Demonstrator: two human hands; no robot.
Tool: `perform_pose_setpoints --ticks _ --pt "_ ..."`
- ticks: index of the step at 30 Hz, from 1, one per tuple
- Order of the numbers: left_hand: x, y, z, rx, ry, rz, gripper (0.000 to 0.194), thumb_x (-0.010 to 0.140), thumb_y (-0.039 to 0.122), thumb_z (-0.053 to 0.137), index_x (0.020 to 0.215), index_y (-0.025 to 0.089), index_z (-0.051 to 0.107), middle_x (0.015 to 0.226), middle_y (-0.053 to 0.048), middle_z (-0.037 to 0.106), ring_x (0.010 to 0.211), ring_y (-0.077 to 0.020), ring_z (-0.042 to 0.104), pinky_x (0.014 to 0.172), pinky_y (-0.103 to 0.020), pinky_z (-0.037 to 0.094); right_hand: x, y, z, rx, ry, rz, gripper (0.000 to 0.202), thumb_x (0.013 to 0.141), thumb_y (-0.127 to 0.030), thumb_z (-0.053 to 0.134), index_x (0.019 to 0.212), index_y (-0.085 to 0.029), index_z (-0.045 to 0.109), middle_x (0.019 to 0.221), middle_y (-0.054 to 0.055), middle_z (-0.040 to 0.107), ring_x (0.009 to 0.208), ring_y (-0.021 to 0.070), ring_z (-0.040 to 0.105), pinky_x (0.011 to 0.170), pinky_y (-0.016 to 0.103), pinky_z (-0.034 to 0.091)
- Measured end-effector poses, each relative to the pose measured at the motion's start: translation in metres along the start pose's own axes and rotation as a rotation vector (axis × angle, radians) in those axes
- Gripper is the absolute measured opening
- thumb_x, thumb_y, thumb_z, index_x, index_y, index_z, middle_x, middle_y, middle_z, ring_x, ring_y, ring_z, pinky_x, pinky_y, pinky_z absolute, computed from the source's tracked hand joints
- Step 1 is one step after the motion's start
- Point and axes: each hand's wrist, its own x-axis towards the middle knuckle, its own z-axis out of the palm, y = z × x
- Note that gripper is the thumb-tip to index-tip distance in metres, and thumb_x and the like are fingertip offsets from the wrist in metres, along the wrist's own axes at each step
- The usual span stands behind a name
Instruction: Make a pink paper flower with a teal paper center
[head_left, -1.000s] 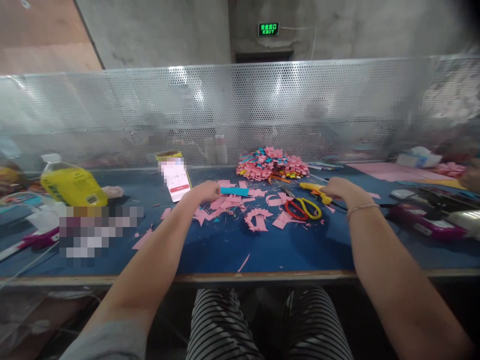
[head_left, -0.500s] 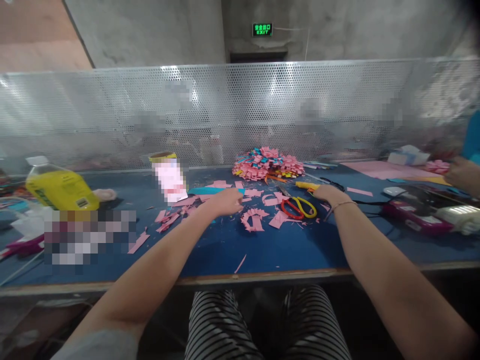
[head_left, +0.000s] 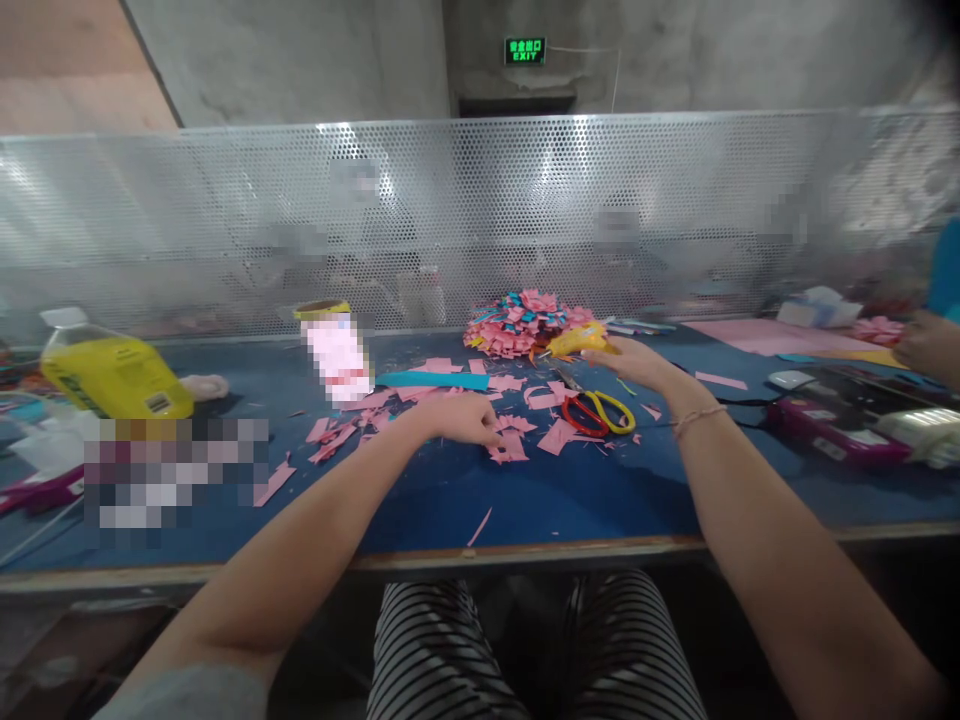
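Note:
My left hand (head_left: 466,418) is low over the table, its fingers pinched at the left edge of a fringed, curled pink paper strip (head_left: 511,445), which it partly covers. My right hand (head_left: 626,360) is closed around a yellow glue gun (head_left: 581,340), its nozzle pointing left, in front of the pile of pink and blue paper pieces (head_left: 517,325). Between the hands lie scissors with one red and one yellow handle loop (head_left: 589,412). A blue paper strip (head_left: 439,380) lies behind my left hand among pink paper scraps (head_left: 334,438).
A phone with a blurred screen (head_left: 337,355) leans on a yellow-rimmed roll. At left stands a bottle of yellow liquid (head_left: 112,370). Purple devices (head_left: 832,430) and pink sheets (head_left: 757,337) lie at right, near another person's hand (head_left: 926,350). A perforated metal screen (head_left: 480,220) borders the back.
My left hand has moved from the blue strip toward me and right, to the fringed pink strip. My right hand has lifted the yellow glue gun and brought it left.

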Motion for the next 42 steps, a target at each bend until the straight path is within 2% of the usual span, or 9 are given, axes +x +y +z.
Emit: perform_pose_setpoints --ticks 4,8,12,18,24,31,42 --pt "0.001 -0.002 -0.002 0.043 -0.04 -0.039 0.036 0.061 0.044 0.056 0.039 0.019 0.043 0.04 0.002 0.033 0.039 -0.0089 0.027 0.045 -0.028 0.019 -0.011 -0.02 0.003 0.003 -0.226 -0.183 0.038 0.065 -0.045 0.058 0.093 -0.02 0.058 0.087 0.003 0.061 0.077 0.0175 0.054 0.067 0.025 0.039" --pt "0.001 0.0 -0.003 0.055 -0.075 -0.053 0.041 0.057 0.049 0.059 0.038 0.018 0.041 0.038 0.004 0.028 0.038 -0.0077 0.024 0.043 -0.028 0.015 -0.016 -0.032 0.013 -0.085 -0.339 -0.217 0.038 0.06 -0.043 0.061 0.087 -0.017 0.056 0.081 0.004 0.059 0.069 0.0162 0.051 0.059 0.024 0.036" --pt "0.0 0.002 -0.005 0.068 -0.113 -0.094 0.048 0.054 0.058 0.058 0.039 0.018 0.036 0.038 0.004 0.026 0.038 -0.0074 0.023 0.044 -0.028 0.014 -0.018 -0.04 0.021 -0.201 -0.414 -0.278 0.03 0.062 -0.039 0.056 0.083 -0.018 0.052 0.078 0.003 0.057 0.063 0.0141 0.049 0.054 0.024 0.032" --pt "0.0 0.001 -0.004 0.101 -0.123 -0.093 0.05 0.054 0.058 0.058 0.038 0.018 0.033 0.038 0.004 0.027 0.038 -0.0072 0.022 0.044 -0.028 0.013 -0.019 -0.043 0.023 -0.283 -0.395 -0.343 0.024 0.063 -0.037 0.053 0.079 -0.019 0.048 0.074 0.002 0.056 0.06 0.0136 0.048 0.051 0.025 0.028" --pt "0.001 -0.001 -0.003 0.06 -0.124 -0.074 0.049 0.055 0.057 0.058 0.038 0.018 0.035 0.038 0.004 0.028 0.039 -0.0069 0.021 0.045 -0.028 0.013 -0.02 -0.044 0.024 -0.259 -0.388 -0.382 0.022 0.063 -0.033 0.052 0.079 -0.02 0.049 0.074 0.001 0.056 0.059 0.0128 0.047 0.051 0.025 0.029" --pt "0.002 0.0 -0.003 0.068 -0.103 -0.089 0.047 0.055 0.056 0.059 0.038 0.017 0.039 0.038 0.003 0.031 0.04 -0.0074 0.023 0.046 -0.028 0.014 -0.019 -0.042 0.026 -0.258 -0.394 -0.386 0.026 0.063 -0.032 0.053 0.086 -0.02 0.05 0.081 0.002 0.058 0.065 0.0141 0.05 0.054 0.024 0.031" --pt "0.002 -0.003 -0.003 0.056 -0.098 -0.078 0.048 0.053 0.055 0.06 0.037 0.018 0.035 0.038 0.004 0.027 0.04 -0.0076 0.021 0.046 -0.029 0.013 -0.02 -0.042 0.023 -0.238 -0.365 -0.392 0.03 0.062 -0.029 0.052 0.09 -0.02 0.05 0.086 0.004 0.058 0.069 0.0158 0.05 0.057 0.025 0.031"
